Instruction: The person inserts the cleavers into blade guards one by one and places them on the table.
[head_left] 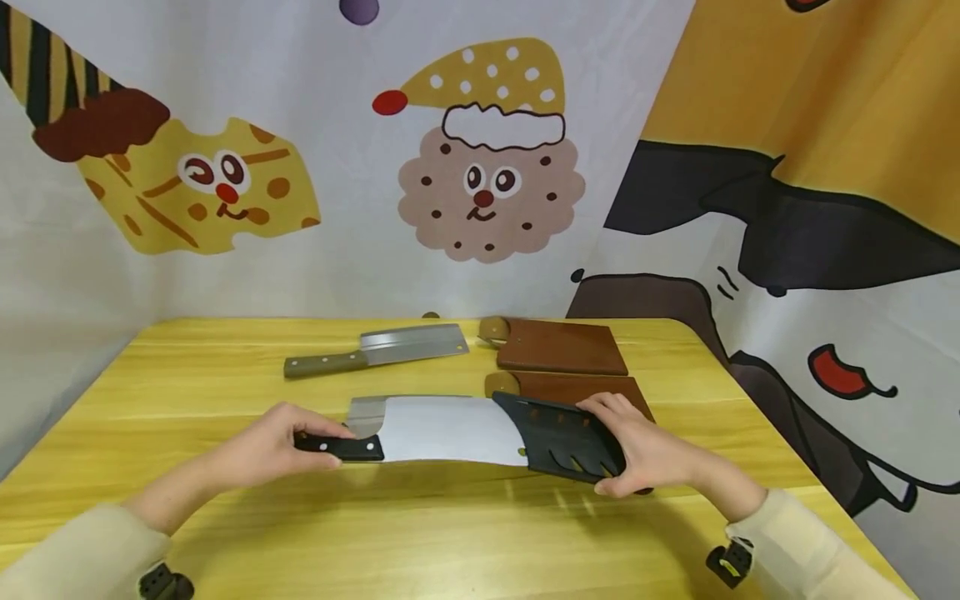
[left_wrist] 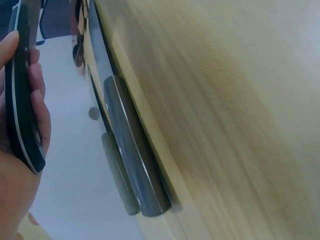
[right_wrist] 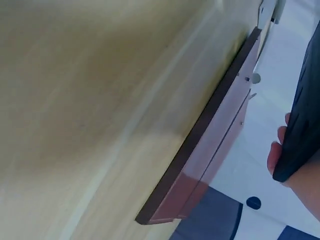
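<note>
Because the cleaver (head_left: 450, 429) is broad and bare, the left hand (head_left: 270, 446) keeps to the black handle (head_left: 352, 448), thumb one side, fingers the other, presumably clear of the edge. Right hand (head_left: 641, 450) grips the black slotted holder (head_left: 558, 437) at its outer end, thumb near, fingers far, likely leaving the mouth free. Cleaver is up off the table (head_left: 450, 542), tip at holder mouth; can't tell how much overlaps. Hands face each other, forearms slanting in from both sides.
</note>
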